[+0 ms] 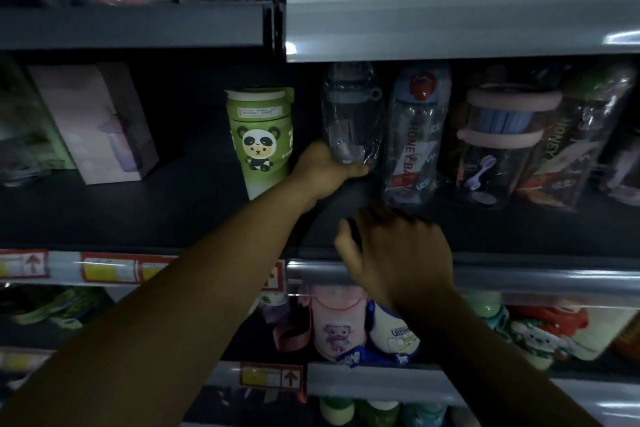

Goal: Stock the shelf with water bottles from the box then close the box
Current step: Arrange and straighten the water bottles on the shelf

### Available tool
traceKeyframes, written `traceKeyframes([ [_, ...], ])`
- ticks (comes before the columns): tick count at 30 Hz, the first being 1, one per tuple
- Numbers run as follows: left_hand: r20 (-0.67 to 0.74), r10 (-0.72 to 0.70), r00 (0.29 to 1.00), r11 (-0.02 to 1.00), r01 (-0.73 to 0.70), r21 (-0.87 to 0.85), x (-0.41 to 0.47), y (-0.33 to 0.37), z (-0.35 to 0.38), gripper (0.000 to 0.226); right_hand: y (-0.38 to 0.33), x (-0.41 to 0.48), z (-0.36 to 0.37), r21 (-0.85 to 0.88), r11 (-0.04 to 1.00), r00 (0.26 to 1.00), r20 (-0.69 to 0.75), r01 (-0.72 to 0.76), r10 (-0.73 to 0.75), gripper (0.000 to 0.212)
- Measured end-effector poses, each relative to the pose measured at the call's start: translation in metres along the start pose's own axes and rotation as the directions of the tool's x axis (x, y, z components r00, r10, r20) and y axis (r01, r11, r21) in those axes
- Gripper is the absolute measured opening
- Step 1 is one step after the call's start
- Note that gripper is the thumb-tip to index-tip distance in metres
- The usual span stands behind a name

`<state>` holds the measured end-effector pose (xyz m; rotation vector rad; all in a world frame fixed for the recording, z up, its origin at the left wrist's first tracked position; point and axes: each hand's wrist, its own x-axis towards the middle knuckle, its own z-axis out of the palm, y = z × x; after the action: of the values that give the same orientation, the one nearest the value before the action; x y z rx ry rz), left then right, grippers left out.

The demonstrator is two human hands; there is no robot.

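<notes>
A clear water bottle (349,114) in plastic wrap stands on the dark middle shelf (173,211), and my left hand (325,170) grips its base from below and the left. To its left stands a green panda bottle (258,139); to its right, a wrapped bottle with a red button lid (415,135). My right hand (394,253) hovers over the shelf's front edge with fingers curled, holding nothing that I can see. The box is out of view.
More wrapped bottles (498,146) fill the shelf's right side, and a lilac carton (97,121) stands at the left. The upper shelf's rail (450,21) overhangs the bottles. Lower shelves hold printed cups and bottles (339,326). Bare shelf lies between the carton and the panda bottle.
</notes>
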<state>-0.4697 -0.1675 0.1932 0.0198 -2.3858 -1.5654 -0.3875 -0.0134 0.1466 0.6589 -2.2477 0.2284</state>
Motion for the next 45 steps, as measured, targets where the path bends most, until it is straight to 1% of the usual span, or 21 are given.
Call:
traceKeyframes([
  [2,-0.048,0.051,0.998,0.997,-0.049,0.054,-0.031,0.007,-0.008,0.028,0.000,-0.001,0.000,-0.002,1.000,1.000,-0.010,0.006,-0.006,0.039],
  [4,-0.070,0.093,0.993,0.995,-0.090,0.047,-0.062,0.008,-0.020,0.031,0.000,-0.001,0.001,-0.001,1.000,1.000,-0.017,0.015,-0.015,0.040],
  [6,-0.125,0.202,0.971,0.979,-0.196,0.054,-0.088,0.001,-0.035,0.025,0.000,-0.001,0.002,-0.005,1.000,1.000,-0.021,0.023,-0.023,0.041],
  [7,-0.189,0.287,0.939,0.957,-0.270,0.111,-0.100,-0.002,-0.044,0.019,0.000,0.000,0.002,-0.005,1.000,0.999,-0.021,0.024,-0.024,0.041],
  [9,-0.342,0.453,0.823,0.884,-0.365,0.292,-0.114,-0.010,-0.062,0.011,0.000,0.000,0.003,-0.006,1.000,0.999,-0.032,0.021,-0.021,0.042],
  [10,-0.412,0.495,0.765,0.860,-0.364,0.358,-0.117,-0.014,-0.069,0.014,0.000,-0.001,0.004,-0.009,1.000,0.999,-0.037,0.016,-0.017,0.043],
  [11,-0.468,0.494,0.732,0.859,-0.327,0.394,-0.117,-0.018,-0.076,0.024,0.000,-0.001,0.004,-0.014,1.000,0.999,-0.036,0.015,-0.016,0.043],
  [12,-0.504,0.452,0.736,0.878,-0.267,0.397,-0.115,-0.022,-0.082,0.039,0.000,-0.001,0.004,-0.019,1.000,0.999,-0.035,0.017,-0.017,0.043],
  [13,-0.518,0.370,0.771,0.912,-0.194,0.362,-0.108,-0.029,-0.087,0.056,0.000,-0.001,0.004,-0.022,1.000,0.999,-0.037,0.018,-0.019,0.043],
  [14,-0.501,0.259,0.826,0.948,-0.120,0.293,-0.100,-0.033,-0.091,0.073,0.000,-0.001,0.004,-0.021,1.000,0.999,-0.037,0.019,-0.019,0.044],
  [16,-0.383,0.052,0.922,0.989,0.004,0.145,-0.083,-0.039,-0.096,0.103,0.000,-0.001,0.004,-0.020,1.000,0.999,-0.027,0.018,-0.018,0.045],
  [17,-0.310,0.002,0.951,0.994,0.032,0.106,-0.075,-0.043,-0.098,0.107,0.000,-0.001,0.004,-0.025,1.000,1.000,-0.024,0.016,-0.016,0.046],
  [19,-0.222,-0.016,0.975,0.996,0.035,0.082,-0.064,-0.047,-0.101,0.096,0.000,-0.001,0.004,-0.028,1.000,1.000,-0.015,0.009,-0.010,0.046],
  [25,-0.207,-0.005,0.978,0.998,0.018,0.061,-0.048,-0.046,-0.105,0.070,0.000,0.000,0.004,-0.012,1.000,1.000,0.001,0.004,-0.004,0.043],
  [28,-0.221,0.018,0.975,0.998,-0.029,-0.048,-0.050,-0.035,-0.094,0.063,0.000,0.000,0.004,-0.029,1.000,1.000,-0.003,0.003,-0.003,0.039],
  [31,-0.189,0.049,0.981,0.988,-0.075,-0.134,-0.046,-0.020,-0.076,0.059,0.000,0.000,0.004,-0.019,1.000,1.000,-0.018,0.005,-0.006,0.039],
  [32,-0.175,0.063,0.983,0.988,-0.086,-0.127,-0.043,-0.016,-0.069,0.055,0.000,-0.001,0.004,-0.020,1.000,1.000,-0.020,0.010,-0.010,0.038],
  [34,-0.149,0.094,0.984,0.993,-0.103,-0.050,-0.035,-0.010,-0.057,0.050,0.000,-0.001,0.002,-0.041,0.999,1.000,-0.009,0.014,-0.015,0.038],
  [37,-0.099,0.098,0.990,0.994,-0.093,0.055,-0.024,-0.011,-0.040,0.056,0.000,-0.002,-0.001,-0.058,0.998,0.999,-0.017,0.033,-0.034,0.036],
  [41,-0.090,0.079,0.993,0.993,-0.070,0.100,-0.019,-0.015,-0.029,0.057,-0.001,0.000,-0.001,-0.035,0.998,0.998,-0.051,0.046,-0.048,0.034],
  [45,-0.079,0.062,0.995,0.994,-0.055,0.096,-0.020,-0.018,-0.027,0.061,0.000,0.000,-0.001,-0.040,0.998,0.998,-0.048,0.042,-0.044,0.034],
])
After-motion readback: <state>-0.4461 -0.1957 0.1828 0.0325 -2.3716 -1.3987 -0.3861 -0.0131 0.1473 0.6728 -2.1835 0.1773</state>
